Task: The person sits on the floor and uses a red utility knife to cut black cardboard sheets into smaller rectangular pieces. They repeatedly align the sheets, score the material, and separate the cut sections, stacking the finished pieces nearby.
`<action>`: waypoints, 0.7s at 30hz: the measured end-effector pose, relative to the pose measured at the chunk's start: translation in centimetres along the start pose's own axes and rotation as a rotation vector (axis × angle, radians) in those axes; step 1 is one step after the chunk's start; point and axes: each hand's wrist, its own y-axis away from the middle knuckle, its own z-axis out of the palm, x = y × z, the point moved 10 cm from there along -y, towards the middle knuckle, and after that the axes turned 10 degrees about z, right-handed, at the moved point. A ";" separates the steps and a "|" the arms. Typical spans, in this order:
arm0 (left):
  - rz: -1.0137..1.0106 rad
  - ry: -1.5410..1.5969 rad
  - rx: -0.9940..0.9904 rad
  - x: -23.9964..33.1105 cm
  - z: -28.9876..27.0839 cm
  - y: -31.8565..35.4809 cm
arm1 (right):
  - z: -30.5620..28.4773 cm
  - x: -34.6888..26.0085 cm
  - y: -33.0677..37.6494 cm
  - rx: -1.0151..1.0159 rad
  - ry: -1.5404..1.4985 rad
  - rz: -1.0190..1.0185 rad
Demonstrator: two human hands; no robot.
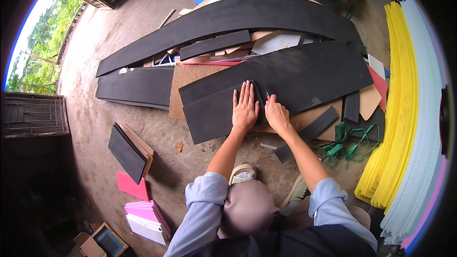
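Note:
My left hand (245, 110) lies flat, fingers stretched out, pressing on a smaller black foam sheet (208, 115). That piece rests on top of a long black foam sheet (309, 69), which slants up to the right. Just right of it, my right hand (278, 115) is closed around a small red-handled knife (268, 97). Its thin tip points away from me, close to the black surface beside the smaller sheet's right edge. Most of the handle is hidden in my fingers. Brown board (176, 88) shows underneath the black sheets.
Behind lies a curved black sheet (223, 16) over mixed offcuts. Green straps (343, 143) and a black strip (309, 135) lie right. Yellow sheets (392, 90) are stacked at far right. Black-and-tan blocks (128, 152) and pink sheets (148, 212) stand left on the concrete floor.

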 end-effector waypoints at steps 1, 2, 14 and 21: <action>0.002 0.002 0.004 0.1 0.0 -0.1 | 0.1 -0.4 -0.1 0.023 0.044 -0.026; 0.003 0.010 0.002 0.2 0.0 -0.1 | 0.1 -0.8 -0.1 0.045 0.088 -0.051; -0.004 -0.018 -0.018 0.0 0.5 0.1 | 1.0 -2.8 -0.5 0.045 0.152 -0.054; -0.001 -0.022 -0.020 0.0 0.5 0.1 | 0.7 -2.3 -0.6 -0.068 0.120 0.022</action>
